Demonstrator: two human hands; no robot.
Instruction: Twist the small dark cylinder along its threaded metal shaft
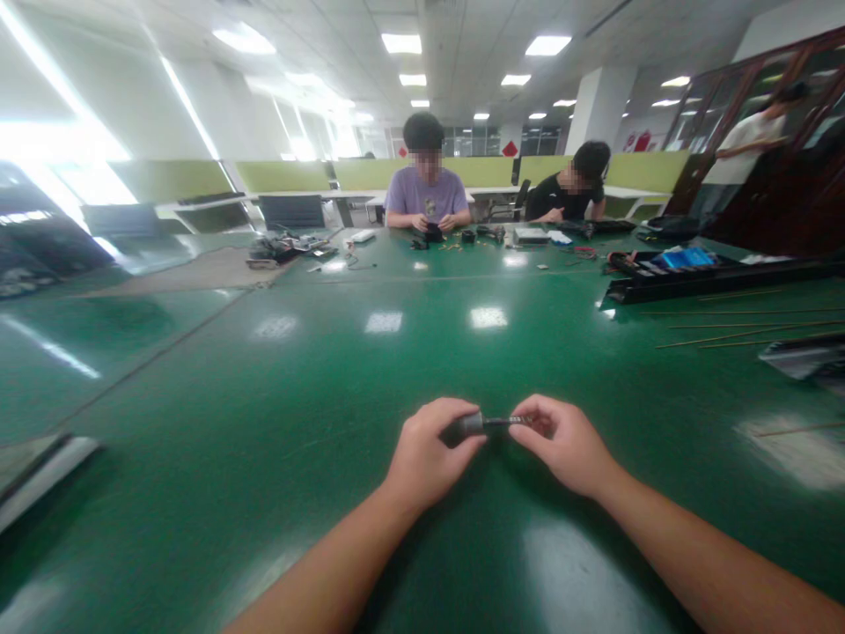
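My left hand point(432, 449) is wrapped round the thick grey end of a small dark cylindrical tool point(472, 424), with thumb and fingers closed on it. A thin dark shaft point(496, 422) runs from that end to the right. At the shaft's other end, my right hand point(561, 440) pinches the tip between thumb and fingers. The tool lies level, just above the green table point(330, 379). Its ends are partly hidden by my fingers, and its details are too small to tell.
Across the table two people point(428, 194) point(571, 194) sit behind small parts. Electronics point(283, 246) lie at the far left, a black tray point(700, 277) and thin rods point(753, 330) at the right. A grey-edged panel point(53, 480) is at the near left. Another person stands at the far right.
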